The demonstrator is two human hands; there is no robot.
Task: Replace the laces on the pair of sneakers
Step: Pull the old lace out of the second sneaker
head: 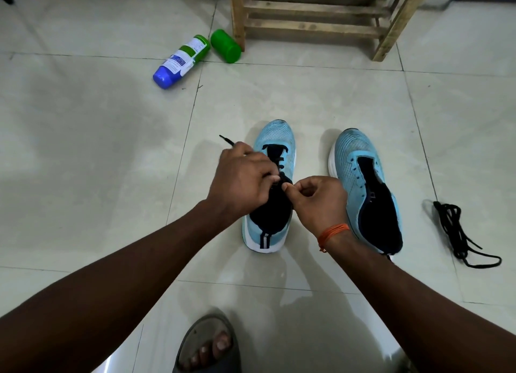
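Left hand [243, 180] curled round lace [226, 140] over left sneaker [276, 146]; right hand [318, 202] pinching it; spare lace [458, 233] at right.

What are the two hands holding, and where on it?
The black lace threaded in one sneaker: the left hand grips it near its free tip, and the right hand pinches it close to that sneaker.

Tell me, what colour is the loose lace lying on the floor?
Black. The loose lace shows best in the head view.
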